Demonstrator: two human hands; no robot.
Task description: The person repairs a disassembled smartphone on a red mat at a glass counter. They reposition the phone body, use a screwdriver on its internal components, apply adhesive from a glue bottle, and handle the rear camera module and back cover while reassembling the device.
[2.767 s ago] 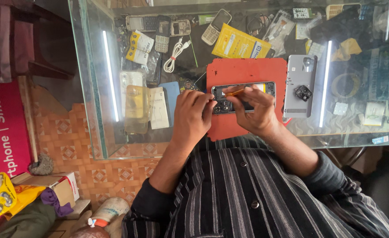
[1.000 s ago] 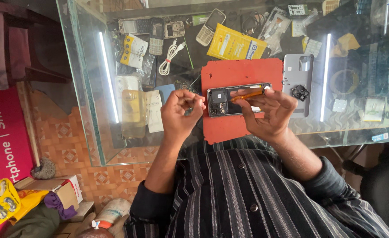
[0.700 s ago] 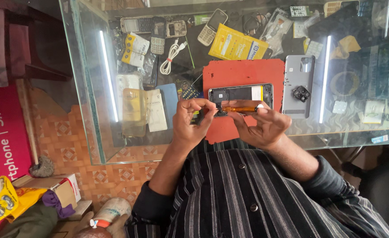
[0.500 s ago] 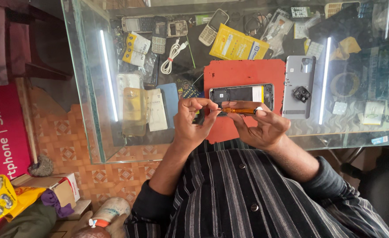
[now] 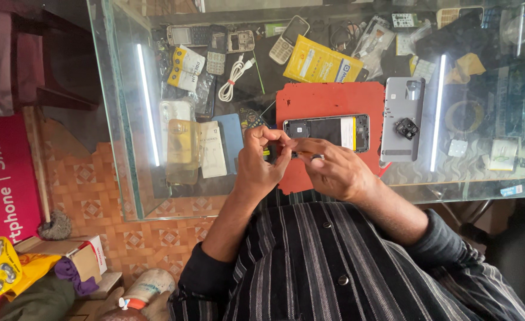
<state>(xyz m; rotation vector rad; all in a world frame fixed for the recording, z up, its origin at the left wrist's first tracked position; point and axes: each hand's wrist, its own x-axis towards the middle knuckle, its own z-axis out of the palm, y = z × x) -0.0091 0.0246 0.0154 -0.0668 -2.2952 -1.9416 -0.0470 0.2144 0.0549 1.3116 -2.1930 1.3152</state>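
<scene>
Head view, read from left to right: we see our left hand (image 5: pixel 261 163) curled at the near edge of the glass surface (image 5: pixel 125 119), its thumb and forefinger pinched together over something too small for us to name. Just to its right, our right hand (image 5: pixel 332 169) is curled the same way, its fingertips (image 5: pixel 295 144) meeting the left hand's over that same tiny part; both hands are closed in a fine pinch, and what they grip is hidden between the fingers.

Beyond the knuckles, farther from us, lies the opened phone (image 5: pixel 328 132) on the red mat (image 5: pixel 334 98). Its long axis runs left to right, across our line of reach, with its near long edge just beyond both sets of fingertips. We judge the two hands about equally near, the left closer to the phone's left end and the right closer to its middle. The phone is apart from the hands, not touched.

Farther right, beside the mat, a grey back cover (image 5: pixel 403 101) lies lengthwise away from us, a small dark camera module (image 5: pixel 406 128) resting on it.
</scene>
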